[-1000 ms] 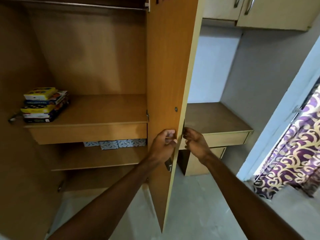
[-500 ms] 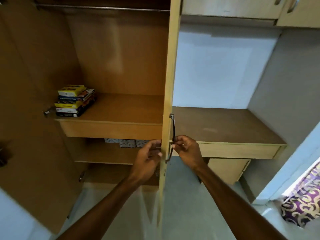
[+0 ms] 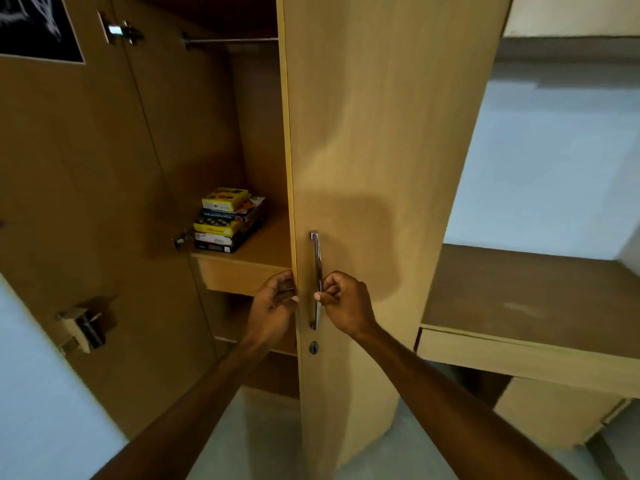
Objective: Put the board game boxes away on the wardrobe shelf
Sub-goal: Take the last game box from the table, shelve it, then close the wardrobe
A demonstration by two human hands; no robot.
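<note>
swinging nearer shut, door (image 3: 374, 168); right hand (image 3: 346, 303) fingers clenched on handle (image 3: 317, 271), left hand (image 3: 273, 306) gripping edge

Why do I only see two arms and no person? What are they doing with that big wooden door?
The camera sits on the person's head and looks down, so you see only their arms, as if through their eyes. The right hand pinches the metal handle of the wardrobe door. The left hand grips that door's edge. Behind the door, the board game boxes lie stacked on the wardrobe shelf. Beside the wardrobe stands a bare desk.
</note>
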